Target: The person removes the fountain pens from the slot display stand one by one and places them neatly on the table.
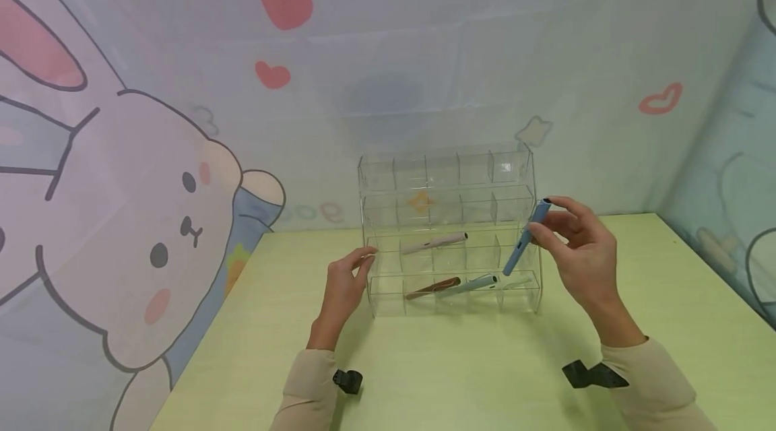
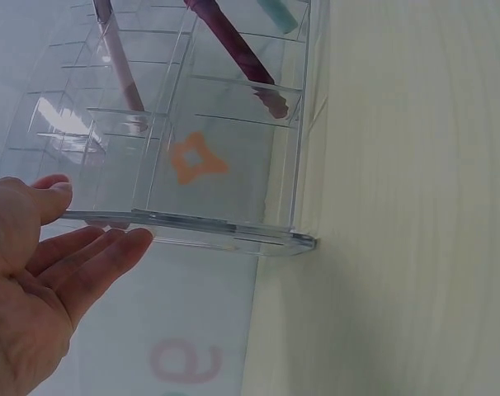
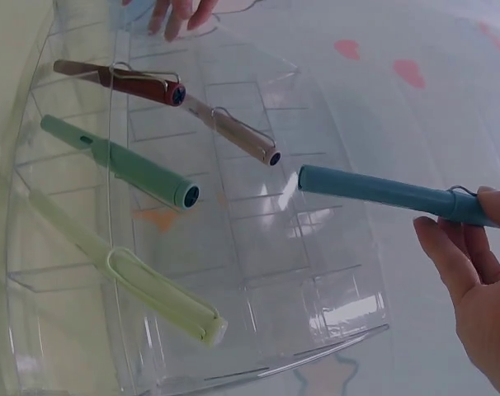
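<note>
Apparently most of the placing is done: a brown pen [image 1: 433, 288], a green pen [image 1: 467, 285] and a pale green pen [image 3: 155, 289] lie slanted in the bottom tier of the clear acrylic rack [image 1: 388, 304], with a pinkish-white pen [image 1: 434, 243] one tier up. Of the five in view, only the blue pen [image 1: 525, 239] is not yet in a compartment; the right hand [image 1: 582, 252] pinches it by the rack's right end. The left hand [image 1: 344, 286] grips the left side panel between thumb and fingers.
</note>
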The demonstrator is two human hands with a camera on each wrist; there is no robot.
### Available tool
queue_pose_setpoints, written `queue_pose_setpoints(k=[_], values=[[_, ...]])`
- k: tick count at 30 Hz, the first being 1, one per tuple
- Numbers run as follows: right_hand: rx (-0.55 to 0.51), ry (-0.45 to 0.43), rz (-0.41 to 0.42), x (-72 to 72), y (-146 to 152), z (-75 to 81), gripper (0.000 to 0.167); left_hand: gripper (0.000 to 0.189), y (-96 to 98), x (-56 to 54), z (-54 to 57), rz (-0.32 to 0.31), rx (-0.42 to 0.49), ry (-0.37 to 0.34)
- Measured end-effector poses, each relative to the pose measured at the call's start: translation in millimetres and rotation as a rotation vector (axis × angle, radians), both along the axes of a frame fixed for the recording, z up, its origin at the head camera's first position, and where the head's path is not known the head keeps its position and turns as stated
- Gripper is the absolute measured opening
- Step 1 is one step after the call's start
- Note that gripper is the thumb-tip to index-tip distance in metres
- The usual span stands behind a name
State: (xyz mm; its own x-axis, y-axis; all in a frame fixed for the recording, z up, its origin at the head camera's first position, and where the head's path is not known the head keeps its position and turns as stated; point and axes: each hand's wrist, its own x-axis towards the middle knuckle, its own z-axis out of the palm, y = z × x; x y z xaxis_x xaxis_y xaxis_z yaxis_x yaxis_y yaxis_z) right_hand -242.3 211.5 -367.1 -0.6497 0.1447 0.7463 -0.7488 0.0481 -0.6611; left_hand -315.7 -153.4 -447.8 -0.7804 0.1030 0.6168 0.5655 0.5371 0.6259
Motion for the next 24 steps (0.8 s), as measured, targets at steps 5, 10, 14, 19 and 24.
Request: queue_pose_setpoints(k=[5, 10, 14, 19, 24], values=[[-0.046, -0.047, 0.175, 1.6, -3.0, 0.7, 0.046, 0.016, -0.4, -0.7, -0.6, -0.002, -0.005, 0.007], [0.042, -0.192, 0.217, 6.6, -6.8, 0.2, 0.041, 0.016, -0.8, -0.4, -0.6, 0.0, -0.017, 0.009], [0.202, -0.387, 0.266, 9.9, -12.1, 1.7, 0.042, 0.016, -1.1, -0.6, -0.4, 0.0, -0.018, 0.005], [0.326, -0.59, 0.386, 12.3, -22.6, -2.0, 0.045, 0.016, -0.7, -0.4, -0.3, -0.008, -0.001, 0.011], [0.396, -0.653, 0.489, 14.2, -34.1, -9.4, 0.044, 0.016, -0.1, 0.0, -0.5, -0.01, 0.004, 0.001]])
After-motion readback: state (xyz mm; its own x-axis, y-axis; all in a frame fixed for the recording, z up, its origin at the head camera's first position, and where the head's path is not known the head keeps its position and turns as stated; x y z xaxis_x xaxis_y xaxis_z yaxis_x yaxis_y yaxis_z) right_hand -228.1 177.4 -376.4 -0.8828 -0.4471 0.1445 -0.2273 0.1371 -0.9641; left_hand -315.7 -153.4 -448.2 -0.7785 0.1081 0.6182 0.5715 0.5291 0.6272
